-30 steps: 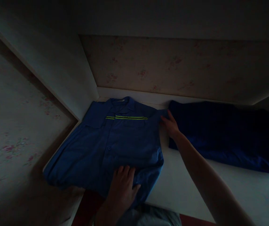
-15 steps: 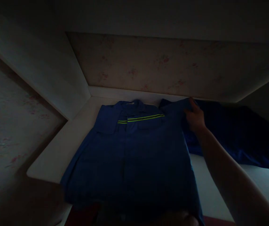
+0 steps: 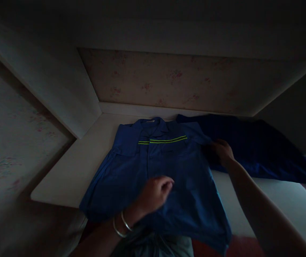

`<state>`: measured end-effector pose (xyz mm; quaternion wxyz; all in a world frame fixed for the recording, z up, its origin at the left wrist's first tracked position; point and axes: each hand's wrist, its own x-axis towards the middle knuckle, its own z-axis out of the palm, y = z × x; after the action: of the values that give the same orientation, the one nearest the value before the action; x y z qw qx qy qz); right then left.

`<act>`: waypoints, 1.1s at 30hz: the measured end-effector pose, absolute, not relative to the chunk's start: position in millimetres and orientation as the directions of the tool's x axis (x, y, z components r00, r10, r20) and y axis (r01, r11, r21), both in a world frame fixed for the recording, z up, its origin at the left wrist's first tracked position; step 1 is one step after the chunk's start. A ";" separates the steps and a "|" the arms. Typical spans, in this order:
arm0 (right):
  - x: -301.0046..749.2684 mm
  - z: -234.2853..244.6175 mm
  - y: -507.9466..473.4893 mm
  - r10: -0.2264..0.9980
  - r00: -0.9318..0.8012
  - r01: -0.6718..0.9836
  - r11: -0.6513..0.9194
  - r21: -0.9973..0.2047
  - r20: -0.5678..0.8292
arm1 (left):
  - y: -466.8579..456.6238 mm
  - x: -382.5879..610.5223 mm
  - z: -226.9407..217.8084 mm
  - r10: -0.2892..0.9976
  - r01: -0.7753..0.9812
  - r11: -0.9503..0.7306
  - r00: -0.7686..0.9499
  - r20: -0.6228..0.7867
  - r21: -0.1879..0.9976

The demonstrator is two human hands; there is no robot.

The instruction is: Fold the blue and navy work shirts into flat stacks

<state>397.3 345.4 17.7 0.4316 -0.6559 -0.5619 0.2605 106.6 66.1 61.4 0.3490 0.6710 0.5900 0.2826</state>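
A blue collared work shirt with two thin yellow-green stripes across its chest lies front up on a white surface, its lower hem over the near edge. The sleeve on the left is folded in over the front. My right hand is closed on the end of the sleeve on the right. Above the middle of the shirt is my left hand, slightly blurred, its fingers curled in and nothing visible in them. Two bangles circle that wrist.
Dark blue cloth lies behind and right of the shirt on the white surface. A floral-patterned panel stands at the back, and a pale upright board is on the left. The light is dim.
My left hand has come up from the bottom edge to over the shirt's middle. My right hand has moved down with the sleeve, which is now lower. The shirt's hem has dropped.
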 end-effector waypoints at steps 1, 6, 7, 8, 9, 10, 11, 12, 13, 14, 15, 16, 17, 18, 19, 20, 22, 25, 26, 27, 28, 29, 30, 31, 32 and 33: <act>392.0 24.5 341.5 0.955 0.238 0.591 0.000 -0.806 0.174 | 78.7 80.1 67.0 1.000 0.704 -0.013 -0.002 0.020 0.710; 328.4 48.1 293.1 0.868 -0.199 0.848 0.385 -0.364 0.454 | 118.8 -23.5 63.6 0.954 0.910 0.171 -0.249 0.166 0.378; 312.2 46.9 277.6 0.840 -0.303 0.831 0.464 -0.308 0.449 | 120.7 -33.7 57.6 0.951 0.919 0.193 -0.262 0.166 0.342; 296.9 43.1 261.1 0.815 -0.394 0.806 0.528 -0.266 0.424 | 121.2 -40.9 51.2 0.950 0.927 0.210 -0.268 0.160 0.311; 283.3 37.1 244.6 0.793 -0.470 0.780 0.578 -0.238 0.388 | 121.1 -46.1 45.0 0.951 0.933 0.219 -0.269 0.150 0.287; 272.3 29.3 229.0 0.773 -0.530 0.755 0.618 -0.221 0.349 | 121.1 -50.5 39.8 0.954 0.936 0.225 -0.269 0.136 0.271; 264.1 20.6 215.2 0.756 -0.573 0.733 0.645 -0.214 0.316 | 121.4 -55.5 36.1 0.954 0.937 0.234 -0.272 0.123 0.261; 258.9 11.9 203.9 0.744 -0.600 0.718 0.663 -0.212 0.293 | 122.4 -62.0 34.5 0.951 0.934 0.250 -0.286 0.114 0.257; 256.3 3.9 195.3 0.737 -0.615 0.708 0.673 -0.215 0.280 | 123.9 -71.0 35.0 0.942 0.926 0.278 -0.315 0.114 0.257; 255.8 -2.7 189.6 0.735 -0.620 0.703 0.676 -0.221 0.274 | 125.2 -82.7 37.8 0.925 0.911 0.319 -0.359 0.123 0.261; 256.8 -7.6 186.5 0.738 -0.617 0.704 0.673 -0.228 0.275 | 126.0 -97.1 42.5 0.898 0.889 0.373 -0.418 0.136 0.267; 258.4 -10.6 185.4 0.741 -0.612 0.705 0.669 -0.235 0.275 | 125.4 -113.5 48.5 0.862 0.857 0.435 -0.485 0.148 0.276; 260.2 -12.1 185.8 0.744 -0.609 0.706 0.666 -0.241 0.275 | 123.0 -130.9 55.3 0.818 0.817 0.501 -0.554 0.153 0.285; 261.7 -12.4 187.0 0.745 -0.608 0.705 0.665 -0.244 0.275 | 118.8 -148.0 62.1 0.770 0.772 0.564 -0.620 0.150 0.291; 262.5 -11.9 188.3 0.746 -0.605 0.706 0.664 -0.246 0.277 | 113.1 -163.5 68.4 0.723 0.728 0.621 -0.675 0.146 0.292; 262.8 -11.3 189.5 0.748 -0.602 0.707 0.662 -0.248 0.281 | 106.7 -176.2 73.8 0.679 0.689 0.665 -0.718 0.151 0.288; 262.0 -10.5 190.9 0.750 -0.594 0.708 0.659 -0.254 0.290 | 96.7 -190.9 81.0 0.619 0.649 0.709 -0.760 0.199 0.276; 260.3 -11.5 191.0 0.756 -0.580 0.711 0.652 -0.265 0.303 | 107.6 -188.2 84.7 0.671 0.729 0.633 -0.685 0.285 0.260; 260.0 -11.9 191.0 0.757 -0.577 0.710 0.651 -0.270 0.306 | 121.2 -183.1 84.7 0.717 0.771 0.582 -0.636 0.285 0.258; 259.9 -12.0 191.1 0.757 -0.576 0.708 0.650 -0.276 0.308 | 139.5 -177.1 84.2 0.765 0.809 0.527 -0.585 0.271 0.259; 259.9 -11.8 191.2 0.757 -0.575 0.705 0.651 -0.282 0.311 | 161.9 -170.6 83.4 0.808 0.840 0.473 -0.534 0.249 0.265; 259.9 -11.3 191.3 0.757 -0.575 0.702 0.651 -0.288 0.311 | 187.2 -164.0 82.2 0.844 0.862 0.426 -0.488 0.221 0.275; 260.0 -10.5 191.5 0.758 -0.574 0.699 0.651 -0.296 0.311 | 214.0 -157.4 80.9 0.876 0.879 0.382 -0.443 0.193 0.285; 260.0 -9.4 191.6 0.760 -0.572 0.698 0.649 -0.304 0.309 | 241.2 -151.0 79.4 0.903 0.894 0.337 -0.395 0.166 0.296; 259.9 -8.1 191.7 0.763 -0.569 0.697 0.645 -0.313 0.306 | 267.5 -144.8 77.7 0.927 0.906 0.294 -0.347 0.140 0.304; 259.8 -6.8 191.8 0.769 -0.564 0.699 0.639 -0.322 0.301 | 292.0 -138.9 75.8 0.946 0.916 0.255 -0.303 0.114 0.310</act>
<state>259.8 191.8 -6.8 0.2106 -0.4168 -0.8803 0.0834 -138.9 292.0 75.8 0.0474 0.5886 0.7909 0.1606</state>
